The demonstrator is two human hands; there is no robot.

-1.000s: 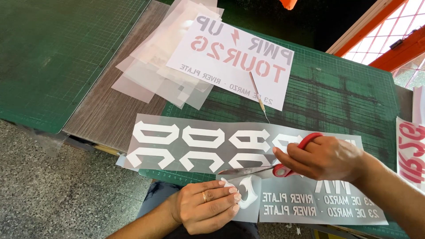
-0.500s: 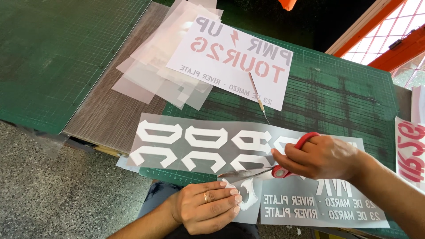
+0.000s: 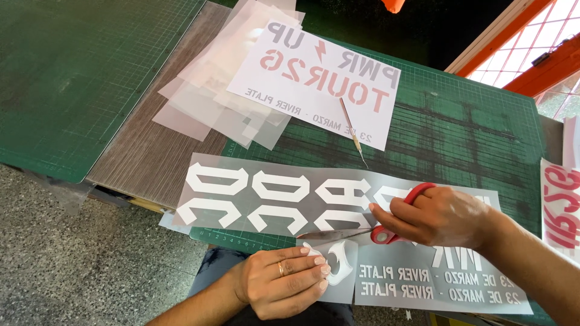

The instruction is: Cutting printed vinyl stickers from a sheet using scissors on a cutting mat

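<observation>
Scissors (image 3: 386,226) with red handles, held closed-fisted in right hand (image 3: 438,216), cut grey vinyl sheet (image 3: 284,196) at counter's near edge; left hand (image 3: 281,282) pinches cut piece (image 3: 335,262), better kept taut

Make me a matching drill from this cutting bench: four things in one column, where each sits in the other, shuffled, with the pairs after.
Things:
1. scissors
2. thin pointed tool
3. stack of translucent sheets
4. small cut piece of film

Places:
A. under the left hand's fingertips
B. on the white printed sheet
C. in the right hand
D. on the wooden strip between the green mats

Pairs: 1-C, 2-B, 3-D, 4-A
</observation>
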